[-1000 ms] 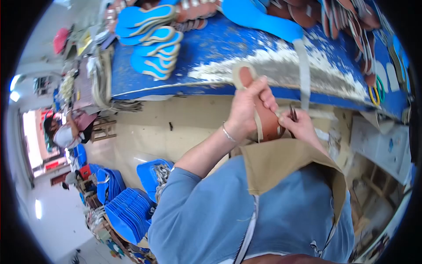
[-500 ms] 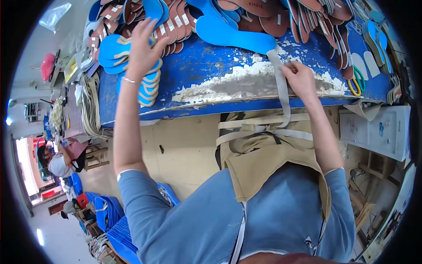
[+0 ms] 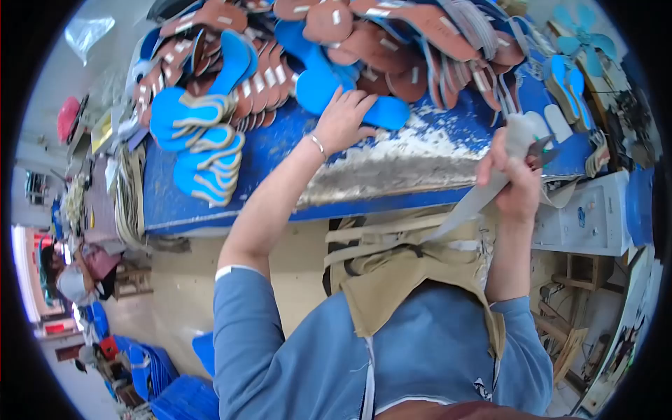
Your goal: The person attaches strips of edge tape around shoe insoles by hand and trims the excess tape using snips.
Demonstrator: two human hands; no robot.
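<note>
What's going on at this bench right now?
A person in a blue top and tan apron works at a worn blue bench piled with brown and blue shoe soles. The left hand rests on a blue sole at the edge of the pile. The right hand grips a grey strap and what look like scissors. Another person sits far off.

A blue sole (image 3: 350, 98) is being touched by the left hand (image 3: 343, 120) at the near edge of a heap of brown and blue soles (image 3: 392, 42) lying on the worn blue worktop (image 3: 280, 161). A long grey strap (image 3: 483, 189) is being held in the closed grip of the right hand (image 3: 516, 175), raised beside the worktop's front edge. A tan apron (image 3: 413, 280) is being worn over a blue shirt.
</note>
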